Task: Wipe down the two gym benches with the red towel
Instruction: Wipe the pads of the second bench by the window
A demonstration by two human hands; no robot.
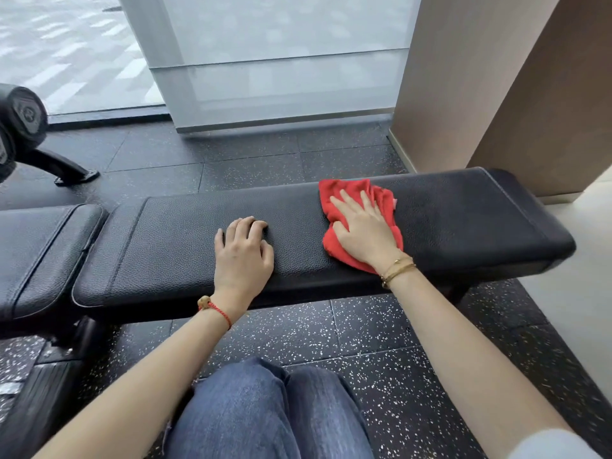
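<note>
So we're wiping the long black bench (298, 233) right now, with our right hand (364, 233) pressing the red towel (347, 193) flat, fingers spread wide on top of it, toward the right end of the surface and reaching from the near edge to the far edge. Our left hand (243, 250) is bracing mid-surface, fingers curling a bit, holding nothing. We can't tell which parts are already clean, the leather looks the same everywhere. The second pad (43, 250) off the left end is looking untouched, so we're guessing plenty is left.
</note>
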